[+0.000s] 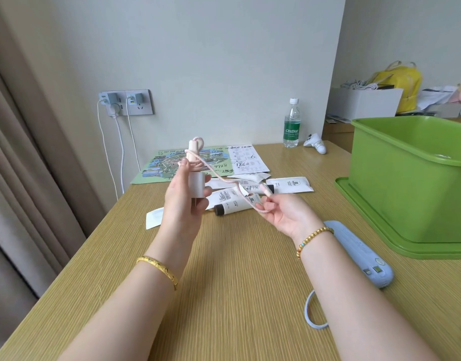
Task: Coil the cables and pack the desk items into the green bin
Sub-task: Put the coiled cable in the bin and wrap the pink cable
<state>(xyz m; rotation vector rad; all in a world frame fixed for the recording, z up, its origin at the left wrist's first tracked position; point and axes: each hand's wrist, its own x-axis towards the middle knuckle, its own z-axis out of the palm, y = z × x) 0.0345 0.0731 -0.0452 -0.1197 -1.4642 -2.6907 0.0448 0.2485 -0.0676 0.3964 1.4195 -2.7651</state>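
My left hand holds a white charger plug upright above the desk, with a pink connector standing on top of it. A pink braided cable loops around that connector and runs down to my right hand, which pinches its free end. The green bin stands on its green lid at the right, open. White tubes and sachets lie on the desk behind my hands. A light blue power bank with a blue strap lies by my right forearm.
A map sheet and a printed paper lie at the back of the desk. A water bottle and a white controller stand near the wall. Chargers with white cords fill the wall socket. A curtain hangs at the left.
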